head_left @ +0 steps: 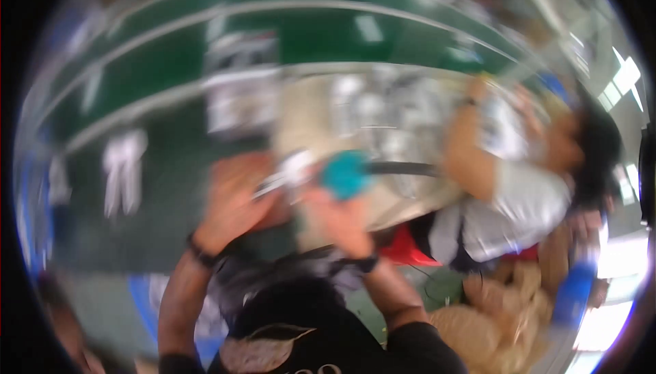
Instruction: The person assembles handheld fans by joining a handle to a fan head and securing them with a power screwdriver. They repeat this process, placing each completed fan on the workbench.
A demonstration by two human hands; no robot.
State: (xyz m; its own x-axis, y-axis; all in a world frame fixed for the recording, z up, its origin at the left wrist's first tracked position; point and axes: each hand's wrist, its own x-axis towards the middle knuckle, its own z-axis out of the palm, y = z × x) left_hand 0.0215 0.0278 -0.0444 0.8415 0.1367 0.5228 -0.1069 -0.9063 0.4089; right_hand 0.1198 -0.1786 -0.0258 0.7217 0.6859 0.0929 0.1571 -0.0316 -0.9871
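Note:
The picture is smeared by motion. My left hand (236,200) is at a reddish-brown block-like thing (263,162) on the dark green table; its fingers blur into it. Between my hands is a white object (295,168) with a thin pale strand reaching toward my left hand. My right hand (339,215) is just right of it, its fingertips close to the white object and to a teal round thing (345,174). Whether either hand grips anything cannot be made out. A dark strap-like strip (403,168) runs right from the teal thing.
A beige sheet (307,111) bears several blurred clear and white packages (379,104). Behind my left hand stands a grey-and-white stack (244,87). White cables (124,169) lie at the left. A co-worker in a grey shirt (523,203) works at the right; brown bags (492,319) are below.

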